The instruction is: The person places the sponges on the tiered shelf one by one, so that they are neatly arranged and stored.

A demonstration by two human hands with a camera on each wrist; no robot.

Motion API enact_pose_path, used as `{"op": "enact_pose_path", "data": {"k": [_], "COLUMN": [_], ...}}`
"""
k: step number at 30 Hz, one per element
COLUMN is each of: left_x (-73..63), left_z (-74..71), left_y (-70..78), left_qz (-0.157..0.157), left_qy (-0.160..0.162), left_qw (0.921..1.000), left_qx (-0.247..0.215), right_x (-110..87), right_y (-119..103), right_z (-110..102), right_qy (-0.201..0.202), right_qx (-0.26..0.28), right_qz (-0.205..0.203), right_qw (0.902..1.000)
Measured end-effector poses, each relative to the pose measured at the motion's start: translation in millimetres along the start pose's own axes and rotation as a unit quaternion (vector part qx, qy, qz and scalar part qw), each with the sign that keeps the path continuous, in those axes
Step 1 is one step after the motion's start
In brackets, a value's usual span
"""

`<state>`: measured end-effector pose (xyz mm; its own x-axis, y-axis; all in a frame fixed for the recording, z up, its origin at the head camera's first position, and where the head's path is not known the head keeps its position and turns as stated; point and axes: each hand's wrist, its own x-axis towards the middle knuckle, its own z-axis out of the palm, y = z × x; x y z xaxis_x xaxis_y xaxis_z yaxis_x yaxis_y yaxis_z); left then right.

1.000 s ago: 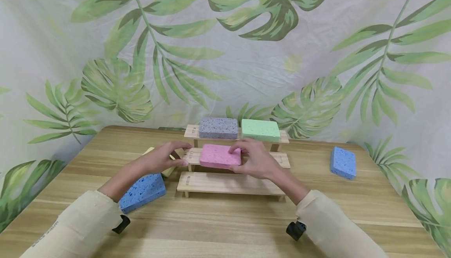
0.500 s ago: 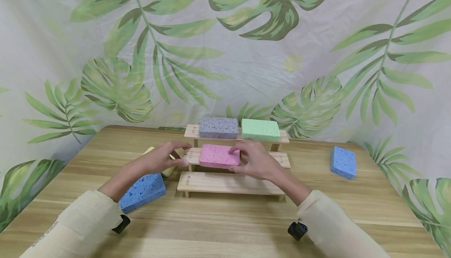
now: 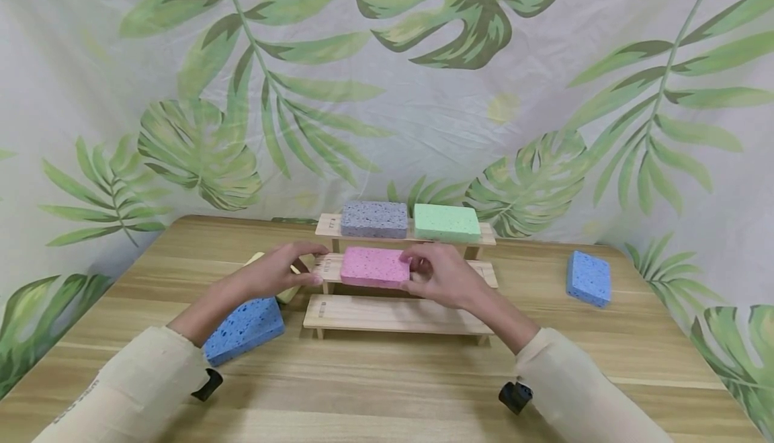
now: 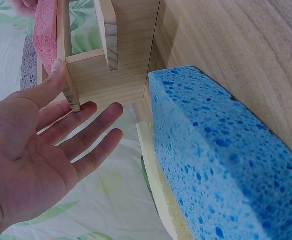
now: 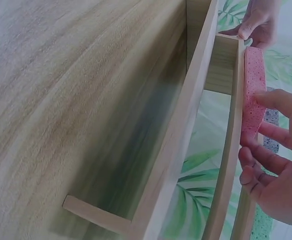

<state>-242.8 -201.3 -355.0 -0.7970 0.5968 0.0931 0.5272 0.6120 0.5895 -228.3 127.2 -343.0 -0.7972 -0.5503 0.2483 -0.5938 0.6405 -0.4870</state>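
A pink sponge [image 3: 375, 266] lies flat on the middle step of a wooden three-step rack [image 3: 393, 315]. My right hand [image 3: 444, 275] pinches the sponge's right end; in the right wrist view the thumb touches its front face and the other fingers bend around the end. My left hand [image 3: 278, 271] holds the left end of the middle step, thumb at the front edge [image 4: 60, 70] and fingers behind. A grey sponge [image 3: 375, 220] and a light green sponge [image 3: 447, 222] sit side by side on the top step.
A large blue sponge [image 3: 248, 329] lies under my left forearm, with a yellow sponge [image 3: 289, 294] partly hidden behind it. Another blue sponge [image 3: 588, 278] lies at the right of the wooden table [image 3: 375, 389]. A leaf-patterned cloth [image 3: 423, 127] hangs behind.
The pink sponge has shifted slightly left along the middle step. My right index finger has moved back from the sponge's top to its right end. The left hand stays put.
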Motion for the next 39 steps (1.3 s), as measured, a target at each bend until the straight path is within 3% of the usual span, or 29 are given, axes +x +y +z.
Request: {"op": "enact_pose_path", "data": {"k": [18, 39], "left_x": [1.5, 0.6], "left_z": [2.2, 1.6], "left_y": [-4.3, -3.3], "left_qz": [0.000, -0.002], "left_qy": [0.001, -0.004], "left_qw": [1.0000, 1.0000], "left_qx": [0.000, -0.007], "right_x": [13.7, 14.5], "right_y": [-0.4, 0.2], "right_z": [8.2, 10.4], "right_qy": [0.005, 0.005], "right_qx": [0.018, 0.038], "right_qz": [-0.005, -0.005], "right_qw": [0.9998, 0.9993]}}
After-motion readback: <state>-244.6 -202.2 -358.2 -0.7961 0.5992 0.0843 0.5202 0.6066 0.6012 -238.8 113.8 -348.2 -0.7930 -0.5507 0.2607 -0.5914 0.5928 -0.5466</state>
